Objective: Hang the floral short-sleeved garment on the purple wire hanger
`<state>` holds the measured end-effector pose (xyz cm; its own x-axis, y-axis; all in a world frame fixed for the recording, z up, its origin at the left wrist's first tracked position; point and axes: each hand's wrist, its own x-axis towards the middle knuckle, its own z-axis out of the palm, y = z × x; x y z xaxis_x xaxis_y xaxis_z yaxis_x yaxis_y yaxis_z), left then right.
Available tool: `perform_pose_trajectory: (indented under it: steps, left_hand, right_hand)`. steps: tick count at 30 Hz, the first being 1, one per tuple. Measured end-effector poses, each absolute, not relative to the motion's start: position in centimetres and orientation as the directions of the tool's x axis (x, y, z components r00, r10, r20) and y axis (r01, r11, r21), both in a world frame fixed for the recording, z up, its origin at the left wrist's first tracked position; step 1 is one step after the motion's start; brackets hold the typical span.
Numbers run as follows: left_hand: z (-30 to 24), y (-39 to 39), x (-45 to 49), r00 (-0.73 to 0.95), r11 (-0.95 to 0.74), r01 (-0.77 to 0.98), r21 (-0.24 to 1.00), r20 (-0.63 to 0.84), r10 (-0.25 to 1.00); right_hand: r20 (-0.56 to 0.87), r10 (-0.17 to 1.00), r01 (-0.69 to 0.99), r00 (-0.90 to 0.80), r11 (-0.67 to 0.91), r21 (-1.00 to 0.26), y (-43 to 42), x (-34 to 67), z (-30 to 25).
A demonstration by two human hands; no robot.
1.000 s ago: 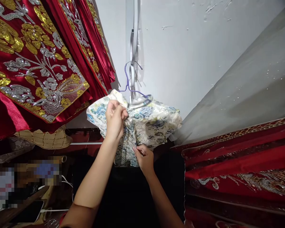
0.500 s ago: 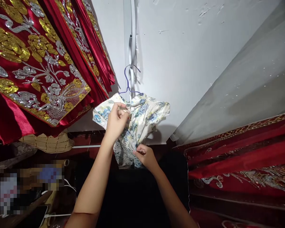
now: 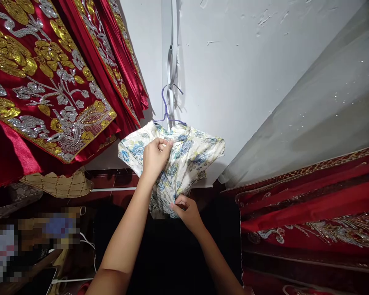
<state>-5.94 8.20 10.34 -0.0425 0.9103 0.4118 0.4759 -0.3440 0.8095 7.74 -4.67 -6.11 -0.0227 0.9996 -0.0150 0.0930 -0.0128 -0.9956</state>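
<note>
A small cream dress (image 3: 193, 153) with a blue and yellow flower print hangs on a purple wire hanger (image 3: 167, 107) hooked on the white wall. My left hand (image 3: 155, 157) pinches the fabric near the collar on the left side of the front. Lower down, my right hand (image 3: 187, 211) is closed on the gathered hem of the dress and holds it bunched together. Both forearms reach up from the bottom of the view.
Red satin garments (image 3: 46, 82) with gold and silver sequin embroidery hang at the upper left. More red embroidered cloth (image 3: 310, 213) lies at the right under a grey sheer fabric (image 3: 320, 110). A phone (image 3: 39, 280) and white cables sit at the lower left.
The dress was spread wide a second ago and is now gathered narrower. My left hand shifted slightly right along the collar; my right hand stayed at the hem.
</note>
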Motion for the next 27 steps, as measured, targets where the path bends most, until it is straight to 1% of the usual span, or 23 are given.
perform_pose_trajectory:
  steps: [3, 7, 11, 14, 16, 17, 19, 22, 24, 27]
  left_hand:
    - [10.3, 8.3, -5.7, -0.032, -0.339, 0.507, 0.793, 0.411, 0.911]
    - [10.2, 8.5, -5.5, -0.025, -0.383, 0.479, 0.789, 0.449, 0.893]
    - [10.3, 8.5, -6.0, 0.078, -0.435, 0.466, 0.77, 0.455, 0.887]
    - [11.0, 7.6, -6.6, 0.138, -0.46, 0.403, 0.791, 0.444, 0.885]
    - [11.8, 6.5, -6.9, 0.177, -0.499, 0.343, 0.796, 0.467, 0.866]
    - [12.2, 5.8, -7.0, 0.188, -0.52, 0.32, 0.792, 0.485, 0.854]
    - [13.1, 4.5, -7.1, 0.187, -0.555, 0.292, 0.779, 0.523, 0.832]
    - [14.2, 3.0, -7.2, 0.174, -0.587, 0.275, 0.762, 0.561, 0.81]
    - [14.7, 2.4, -7.3, 0.177, -0.604, 0.25, 0.757, 0.577, 0.797]
    - [15.2, 2.0, -7.5, 0.163, -0.625, 0.225, 0.748, 0.603, 0.781]
  right_hand:
    - [0.008, 1.0, 0.097, -0.018, 0.009, -0.995, -4.8, 8.2, -6.4]
    - [0.018, 0.999, 0.102, -0.032, 0.021, -0.995, -5.0, 8.4, -6.4]
    - [0.002, 1.0, 0.117, -0.015, 0.004, -0.993, -5.1, 8.4, -6.2]
    - [-0.012, 0.999, 0.158, -0.035, -0.006, -0.987, -5.1, 8.6, -5.9]
    - [-0.003, 0.998, 0.212, -0.065, 0.011, -0.977, -4.7, 8.9, -4.8]
    - [0.021, 0.997, 0.233, -0.069, 0.037, -0.972, -4.5, 9.1, -3.8]
    - [0.125, 0.992, 0.234, -0.036, 0.13, -0.964, -3.6, 9.4, -0.8]
    - [0.382, 0.923, 0.168, 0.036, 0.371, -0.913, -1.8, 9.4, 5.7]
    - [0.545, 0.839, 0.195, 0.003, 0.534, -0.823, -0.5, 9.1, 10.1]
    - [0.614, 0.784, 0.277, -0.096, 0.613, -0.74, 1.1, 8.7, 14.8]
